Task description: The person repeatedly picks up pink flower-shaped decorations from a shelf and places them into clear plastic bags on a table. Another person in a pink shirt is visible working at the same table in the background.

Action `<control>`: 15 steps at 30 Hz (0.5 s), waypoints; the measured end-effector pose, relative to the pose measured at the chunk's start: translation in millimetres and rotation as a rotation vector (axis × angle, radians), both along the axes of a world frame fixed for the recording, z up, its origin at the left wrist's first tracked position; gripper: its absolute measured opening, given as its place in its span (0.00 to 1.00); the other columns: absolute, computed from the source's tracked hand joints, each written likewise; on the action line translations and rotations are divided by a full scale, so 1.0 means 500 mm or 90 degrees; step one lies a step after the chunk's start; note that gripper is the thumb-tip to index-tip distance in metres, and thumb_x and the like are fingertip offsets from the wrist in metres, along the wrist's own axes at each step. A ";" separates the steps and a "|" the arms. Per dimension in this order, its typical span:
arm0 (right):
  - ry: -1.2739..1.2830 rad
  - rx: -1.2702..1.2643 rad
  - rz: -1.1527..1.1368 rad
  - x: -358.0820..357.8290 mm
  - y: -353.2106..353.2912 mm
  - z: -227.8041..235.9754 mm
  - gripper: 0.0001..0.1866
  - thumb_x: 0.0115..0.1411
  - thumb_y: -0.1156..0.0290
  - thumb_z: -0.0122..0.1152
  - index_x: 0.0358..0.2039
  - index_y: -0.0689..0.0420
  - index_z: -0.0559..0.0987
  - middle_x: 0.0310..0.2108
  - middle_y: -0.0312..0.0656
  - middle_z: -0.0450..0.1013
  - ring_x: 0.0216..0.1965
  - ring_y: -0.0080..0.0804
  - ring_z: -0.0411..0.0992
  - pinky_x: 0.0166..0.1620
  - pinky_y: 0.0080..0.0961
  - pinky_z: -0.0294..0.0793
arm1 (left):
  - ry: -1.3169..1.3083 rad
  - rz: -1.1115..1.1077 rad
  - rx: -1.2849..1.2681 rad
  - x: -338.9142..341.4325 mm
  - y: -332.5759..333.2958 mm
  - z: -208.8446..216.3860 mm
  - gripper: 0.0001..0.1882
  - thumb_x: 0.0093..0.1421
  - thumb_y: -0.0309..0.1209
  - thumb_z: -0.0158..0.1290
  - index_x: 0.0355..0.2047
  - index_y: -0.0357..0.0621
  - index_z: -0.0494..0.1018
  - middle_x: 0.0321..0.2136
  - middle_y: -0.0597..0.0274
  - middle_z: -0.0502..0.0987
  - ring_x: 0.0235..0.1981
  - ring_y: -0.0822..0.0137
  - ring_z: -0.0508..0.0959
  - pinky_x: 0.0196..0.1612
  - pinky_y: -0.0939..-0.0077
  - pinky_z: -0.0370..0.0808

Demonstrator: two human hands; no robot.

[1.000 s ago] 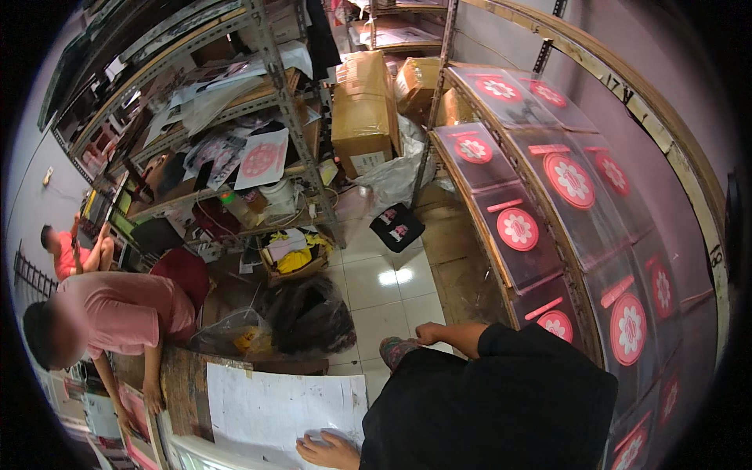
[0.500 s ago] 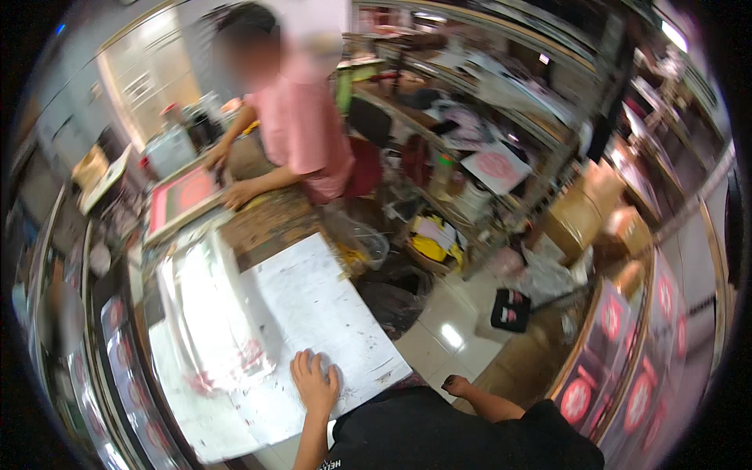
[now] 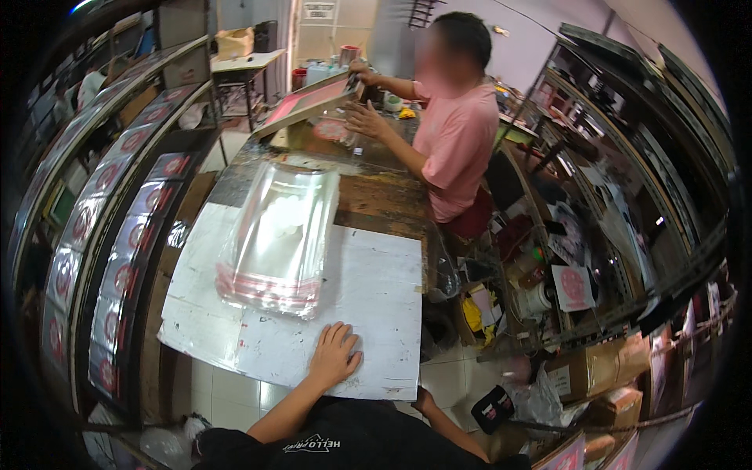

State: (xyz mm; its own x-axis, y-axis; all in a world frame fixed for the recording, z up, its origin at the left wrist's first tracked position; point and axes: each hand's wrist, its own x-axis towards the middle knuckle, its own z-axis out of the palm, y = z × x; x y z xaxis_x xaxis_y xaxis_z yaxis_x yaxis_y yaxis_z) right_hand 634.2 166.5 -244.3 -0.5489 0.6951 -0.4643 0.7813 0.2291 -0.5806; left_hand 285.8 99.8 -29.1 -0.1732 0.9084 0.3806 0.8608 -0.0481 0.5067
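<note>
My left hand (image 3: 335,356) lies flat on a white board (image 3: 376,313), fingers stretched out, with nothing in it. Just beyond it rests a stack of clear plastic bags (image 3: 274,235), their red-marked ends toward me. My right hand (image 3: 424,401) hangs low beside the board's near right corner; its fingers are mostly hidden. Across the table, a person in a pink shirt (image 3: 462,149) grips a printing screen frame (image 3: 309,107) with one hand and holds the other hand apart below it. Under the raised frame shows a red-printed clear sheet (image 3: 330,130).
Racks on the left hold several red-printed sheets (image 3: 125,278). The worn wooden table (image 3: 376,200) extends beyond the board. Right of it stand metal shelves (image 3: 627,180), cardboard boxes (image 3: 603,364), a black item (image 3: 493,409) and a crumpled plastic bag (image 3: 540,399).
My view has swung to the left. The person's screen frame, flat before, is now tilted up. My left hand stays on the board; my right hand is now closer to the board's corner.
</note>
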 end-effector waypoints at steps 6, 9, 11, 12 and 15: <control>0.051 -0.088 -0.055 0.090 -0.119 -0.024 0.19 0.56 0.56 0.62 0.41 0.56 0.82 0.44 0.51 0.78 0.44 0.50 0.77 0.48 0.39 0.76 | 0.024 -0.007 -0.007 0.000 0.005 -0.001 0.21 0.54 0.37 0.59 0.47 0.41 0.73 0.54 0.49 0.69 0.62 0.49 0.64 0.67 0.48 0.56; -0.052 -0.008 -0.034 0.274 -0.164 -0.194 0.22 0.55 0.51 0.63 0.41 0.55 0.83 0.44 0.50 0.79 0.44 0.49 0.78 0.49 0.39 0.77 | -0.020 -0.013 0.008 0.003 0.002 -0.004 0.21 0.55 0.37 0.58 0.47 0.41 0.73 0.54 0.49 0.69 0.62 0.49 0.64 0.67 0.48 0.56; -0.111 -0.054 -0.129 0.263 -0.177 -0.217 0.22 0.54 0.51 0.63 0.40 0.55 0.84 0.44 0.49 0.79 0.44 0.49 0.77 0.50 0.39 0.77 | -0.001 -0.029 0.019 0.001 0.007 0.007 0.21 0.55 0.37 0.58 0.47 0.41 0.73 0.54 0.49 0.69 0.62 0.48 0.64 0.67 0.48 0.56; -0.175 -0.121 -0.175 0.202 -0.161 -0.111 0.21 0.54 0.51 0.64 0.40 0.55 0.84 0.44 0.49 0.79 0.45 0.49 0.77 0.50 0.38 0.76 | 0.006 -0.013 0.012 -0.010 -0.002 0.002 0.20 0.54 0.36 0.59 0.46 0.41 0.73 0.54 0.49 0.69 0.62 0.48 0.64 0.66 0.46 0.57; -0.165 -0.117 -0.229 0.169 -0.159 0.058 0.19 0.55 0.55 0.64 0.40 0.55 0.83 0.41 0.48 0.80 0.45 0.47 0.78 0.49 0.38 0.77 | -0.042 -0.031 0.025 -0.005 0.004 -0.017 0.20 0.54 0.34 0.59 0.46 0.41 0.74 0.54 0.48 0.70 0.61 0.47 0.65 0.65 0.45 0.59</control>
